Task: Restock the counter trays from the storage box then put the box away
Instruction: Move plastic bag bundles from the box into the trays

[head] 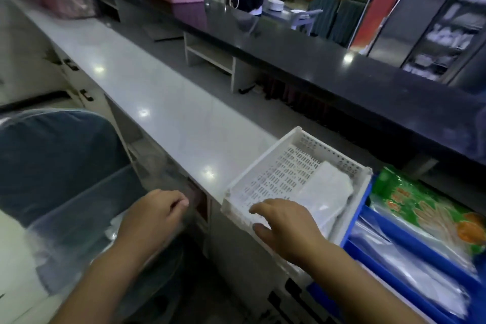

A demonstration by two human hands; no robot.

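One white perforated plastic tray (252, 166) sat at the pale, glossy counter's (157, 92) edge, holding one white folded packet (328, 192). Beside it were at least two blue trays (365, 202) with shiny clear bags (420, 279) and one green printed packet (410, 192). The right hand (289, 223) lay spread-fingered on the white tray's near rim, gripping nothing, while the left hand (155, 214) curled at a corner of the single translucent storage box (79, 208) below the counter, blur hiding any grip.

Blurred: storage box (86, 200); cropped right: blue tray (353, 246).

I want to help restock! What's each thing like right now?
White tray: nearly empty, one white packet inside.
Blue trays: filled with clear bags.
Clear box: open on top.
Left hand: grips the box's rim.
Right hand: open, over white tray.
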